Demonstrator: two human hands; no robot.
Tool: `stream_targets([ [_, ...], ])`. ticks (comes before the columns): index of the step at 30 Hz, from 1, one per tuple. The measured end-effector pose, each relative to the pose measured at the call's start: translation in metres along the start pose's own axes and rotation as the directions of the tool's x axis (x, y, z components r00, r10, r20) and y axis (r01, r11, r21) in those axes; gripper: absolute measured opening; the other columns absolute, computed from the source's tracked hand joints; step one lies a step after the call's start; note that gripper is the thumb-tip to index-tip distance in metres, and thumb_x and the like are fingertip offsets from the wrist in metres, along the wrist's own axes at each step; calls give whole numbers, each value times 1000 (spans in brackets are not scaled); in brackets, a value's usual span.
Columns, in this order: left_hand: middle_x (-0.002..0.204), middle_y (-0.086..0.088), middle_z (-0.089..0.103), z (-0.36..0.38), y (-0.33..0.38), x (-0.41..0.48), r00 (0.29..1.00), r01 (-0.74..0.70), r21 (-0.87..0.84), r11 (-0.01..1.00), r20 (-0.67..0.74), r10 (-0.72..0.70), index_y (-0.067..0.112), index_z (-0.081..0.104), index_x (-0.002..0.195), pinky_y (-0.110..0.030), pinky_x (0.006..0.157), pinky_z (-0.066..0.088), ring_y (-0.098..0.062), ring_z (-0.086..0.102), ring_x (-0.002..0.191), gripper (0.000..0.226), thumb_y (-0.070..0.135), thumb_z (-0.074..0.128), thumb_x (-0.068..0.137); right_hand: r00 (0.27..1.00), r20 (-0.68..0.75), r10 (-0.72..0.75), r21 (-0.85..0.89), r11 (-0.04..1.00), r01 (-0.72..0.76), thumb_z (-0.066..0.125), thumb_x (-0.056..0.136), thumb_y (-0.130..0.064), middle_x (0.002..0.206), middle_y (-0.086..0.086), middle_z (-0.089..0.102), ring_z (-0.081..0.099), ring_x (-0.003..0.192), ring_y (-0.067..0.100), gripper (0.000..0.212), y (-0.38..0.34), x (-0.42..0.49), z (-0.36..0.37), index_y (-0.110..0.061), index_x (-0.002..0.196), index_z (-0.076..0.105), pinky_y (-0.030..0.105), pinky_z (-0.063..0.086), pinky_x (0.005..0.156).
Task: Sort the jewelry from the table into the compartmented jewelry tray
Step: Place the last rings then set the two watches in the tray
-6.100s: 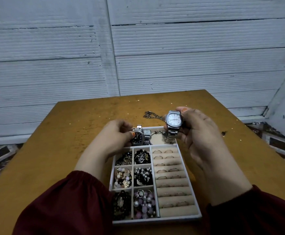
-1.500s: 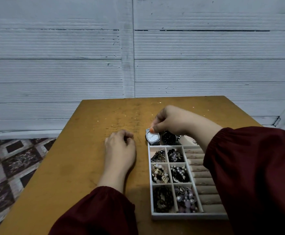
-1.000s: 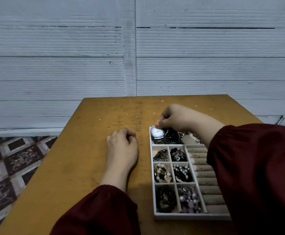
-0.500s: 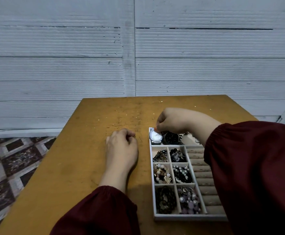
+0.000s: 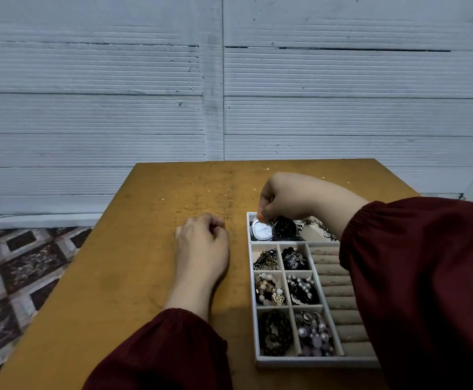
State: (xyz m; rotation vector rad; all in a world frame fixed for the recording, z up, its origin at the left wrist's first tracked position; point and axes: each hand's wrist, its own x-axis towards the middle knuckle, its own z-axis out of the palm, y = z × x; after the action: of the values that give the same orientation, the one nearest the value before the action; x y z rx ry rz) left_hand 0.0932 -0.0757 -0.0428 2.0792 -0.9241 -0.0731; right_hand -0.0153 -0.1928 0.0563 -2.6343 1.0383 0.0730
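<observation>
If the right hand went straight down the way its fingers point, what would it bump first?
Probably the white-faced watch in the tray's far compartment. The right hand seems to pinch its top edge, though depth is hard to judge.

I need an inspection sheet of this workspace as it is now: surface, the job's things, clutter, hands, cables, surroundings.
Surface: brown table, scuffed, with small shiny specks.
Job's things: white tray at the right; white-dial watch and black-dial watch in its far row; dark beads and pearls in small cells; ring rolls along its right side.
Clutter: nothing seen.
Hands: right hand pinches the white-dial watch; left hand rests on the table, loosely curled, holding nothing.
Cables: nothing seen.
Surroundings: grey ribbed wall; patterned floor at left.
</observation>
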Motion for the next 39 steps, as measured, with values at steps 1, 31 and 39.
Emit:
stream_targets([
  [1, 105, -1, 64, 0, 0, 0, 1000, 1, 3, 1000, 1, -1, 21, 67, 99, -30, 91, 33, -24, 50, 106, 20, 17, 50, 89, 1000, -5, 2, 19, 1000, -2, 73, 80, -32, 71, -8, 65, 59, 71, 12, 15, 1, 1, 1, -18, 84, 72, 24, 42, 65],
  [31, 106, -2, 62, -5, 4, -3, 999, 23, -9, 1000, 27, -22, 22, 67, 97, -33, 91, 36, -26, 49, 107, 19, 17, 50, 89, 1000, 9, -17, 87, 996, 16, 72, 80, -35, 64, -12, 62, 49, 55, 2, 16, 5, -6, -1, -21, 85, 73, 23, 36, 55],
  [39, 103, -1, 64, -2, 0, -1, 999, 9, -27, 1000, 32, -8, 23, 66, 94, -37, 94, 41, -25, 52, 105, 17, 17, 51, 89, 978, -167, 127, 344, 937, -63, 63, 88, -36, 80, 0, 71, 55, 61, 12, 25, 28, -34, -14, -12, 83, 65, 24, 40, 54],
])
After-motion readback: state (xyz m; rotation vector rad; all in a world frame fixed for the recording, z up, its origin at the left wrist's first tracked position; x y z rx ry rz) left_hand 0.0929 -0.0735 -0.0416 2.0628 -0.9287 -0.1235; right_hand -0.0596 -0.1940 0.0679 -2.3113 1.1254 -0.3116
